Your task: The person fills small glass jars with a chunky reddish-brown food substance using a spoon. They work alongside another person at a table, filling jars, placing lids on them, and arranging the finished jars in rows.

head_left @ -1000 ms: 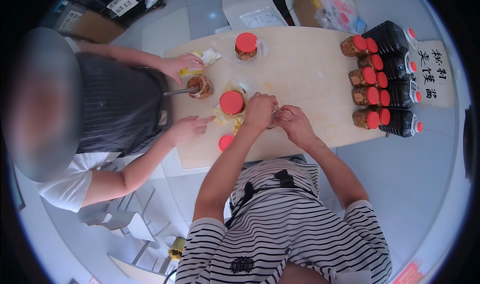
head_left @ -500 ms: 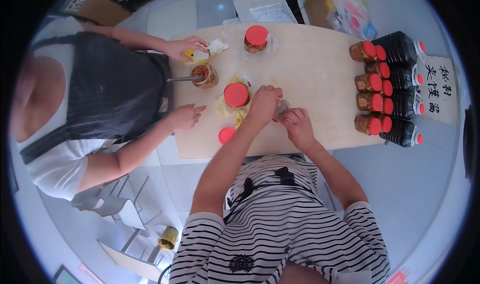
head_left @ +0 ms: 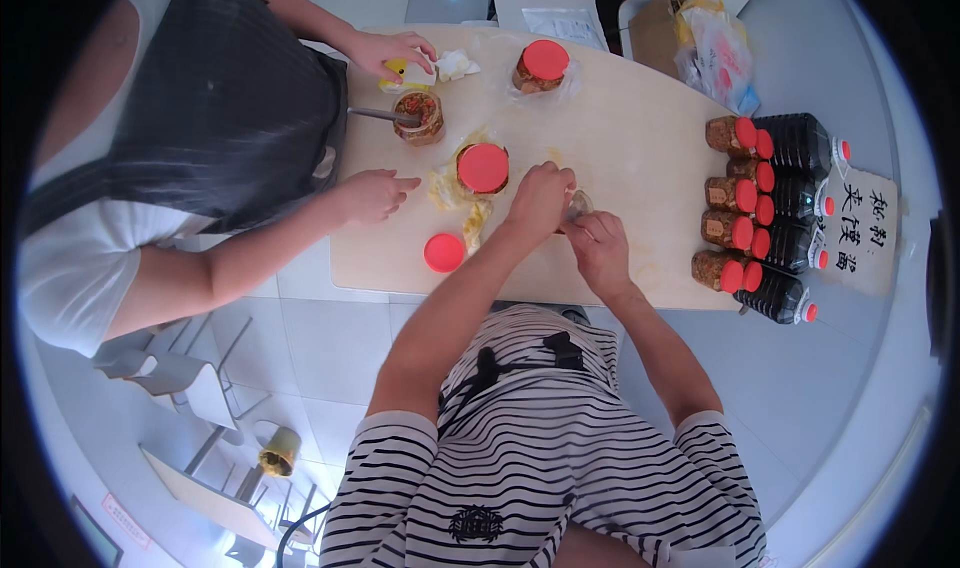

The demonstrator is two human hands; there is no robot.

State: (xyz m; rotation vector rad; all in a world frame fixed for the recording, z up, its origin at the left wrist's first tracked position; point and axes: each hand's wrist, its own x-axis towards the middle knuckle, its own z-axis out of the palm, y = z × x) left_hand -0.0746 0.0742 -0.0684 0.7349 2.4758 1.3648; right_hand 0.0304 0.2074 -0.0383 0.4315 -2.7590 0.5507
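Over the near middle of the table (head_left: 640, 148), my left hand (head_left: 541, 198) and right hand (head_left: 600, 251) meet with fingers pinched on a small, see-through greyish object (head_left: 579, 205). My fingers cover much of it, so its kind is unclear. Left of my left hand, a red-lidded jar (head_left: 482, 169) stands among crumpled, yellow-stained wrapping (head_left: 476, 220). A loose red lid (head_left: 444, 253) lies nearer the table's front edge. Farther left, an open jar of reddish chunky sauce (head_left: 420, 118) has a metal utensil handle (head_left: 372, 114) sticking out.
At the left, a co-worker in a dark apron (head_left: 235, 108) rests one hand on a yellow-and-white packet (head_left: 408, 75). Another red-lidded jar (head_left: 541, 66) sits on clear plastic at the back. Several red-lidded jars (head_left: 722, 230) and dark bottles (head_left: 795, 143) line the right end.
The whole view has shifted and turned slightly. My hands remain together on the see-through object, and the jars keep their places on the table.
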